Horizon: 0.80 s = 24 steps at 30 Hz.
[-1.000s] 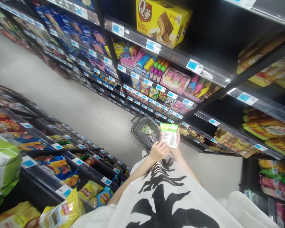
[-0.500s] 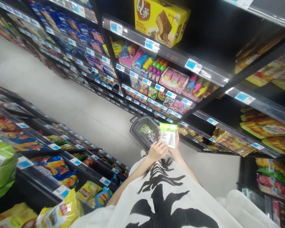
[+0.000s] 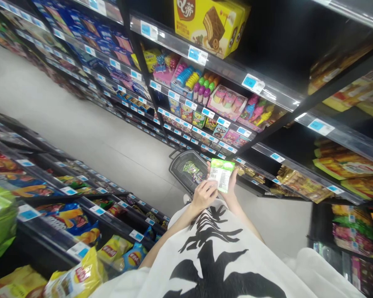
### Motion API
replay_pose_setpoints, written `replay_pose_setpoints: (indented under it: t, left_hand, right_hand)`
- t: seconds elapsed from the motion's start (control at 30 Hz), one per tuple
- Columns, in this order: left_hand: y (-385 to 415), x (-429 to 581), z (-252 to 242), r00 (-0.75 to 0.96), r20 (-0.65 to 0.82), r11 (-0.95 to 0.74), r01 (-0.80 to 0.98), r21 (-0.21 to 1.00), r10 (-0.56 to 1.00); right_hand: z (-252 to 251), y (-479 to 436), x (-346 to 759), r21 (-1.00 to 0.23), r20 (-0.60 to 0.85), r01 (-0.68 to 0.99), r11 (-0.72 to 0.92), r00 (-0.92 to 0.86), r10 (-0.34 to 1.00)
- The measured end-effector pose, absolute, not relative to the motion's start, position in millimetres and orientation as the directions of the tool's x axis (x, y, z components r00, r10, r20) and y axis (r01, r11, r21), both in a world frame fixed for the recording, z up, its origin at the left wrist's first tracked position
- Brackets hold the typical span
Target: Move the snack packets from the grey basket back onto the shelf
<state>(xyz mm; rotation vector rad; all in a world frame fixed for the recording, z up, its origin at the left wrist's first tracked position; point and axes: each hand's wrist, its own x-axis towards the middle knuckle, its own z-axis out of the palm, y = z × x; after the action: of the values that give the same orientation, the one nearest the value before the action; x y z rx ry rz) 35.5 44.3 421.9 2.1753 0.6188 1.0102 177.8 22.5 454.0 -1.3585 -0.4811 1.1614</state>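
Note:
A small green-and-white snack packet (image 3: 223,174) is held up in front of my body, its printed white panel facing me. My right hand (image 3: 232,186) supports it from behind and along the right side, with the fingers wrapped round it. At the packet's lower left corner, my left hand (image 3: 204,194) has its fingers curled in against the edge. Just beyond my hands, a dark grey shopping basket (image 3: 178,174) sits low by the shelves, with several small green and purple packets (image 3: 193,171) in it.
Shelves (image 3: 224,70) of boxed and bagged sweets rise ahead and to the right, with a yellow cake box (image 3: 202,27) high up. Chip bags (image 3: 81,275) fill the rack close on my left. A grey floor aisle (image 3: 96,140) runs between them.
The packet has shifted slightly right and tilted clockwise in my right hand. My left hand has moved a little left and down along its lower edge.

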Motion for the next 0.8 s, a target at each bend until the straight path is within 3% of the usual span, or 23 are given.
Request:
replay_pose_setpoints:
  t: [0.13,0.23,0.3,0.37,0.6,0.8]
  left_hand:
    - [43,37,422,0.446,0.333,-0.395,0.052,0.917,0.831]
    - [44,43,415,0.354,0.004,0.002,-0.017,1.000,0.935]
    - [47,47,405,0.337,-0.257,0.313,-0.122,0.942,0.906]
    - [50,51,393,0.333,-0.421,0.498,-0.193,0.846,0.844]
    - [47,47,351,0.287,-0.515,0.567,-0.140,0.812,0.808]
    - [30,49,320,0.391,-0.477,0.513,0.014,0.858,0.787]
  right_hand:
    - [448,27,187,-0.796,-0.327,-0.600,-0.078,0.318,0.890]
    - [438,31,193,-0.784,-0.432,-0.610,-0.113,0.407,0.805]
    - [431,33,196,-0.789,-0.485,-0.591,-0.168,0.431,0.761]
    - [426,32,197,-0.797,-0.514,-0.559,-0.229,0.428,0.743]
    - [423,-1,219,-0.775,-0.615,-0.463,-0.431,0.392,0.684]
    - [417,-18,239,-0.614,-0.789,-0.234,-0.754,0.209,0.578]
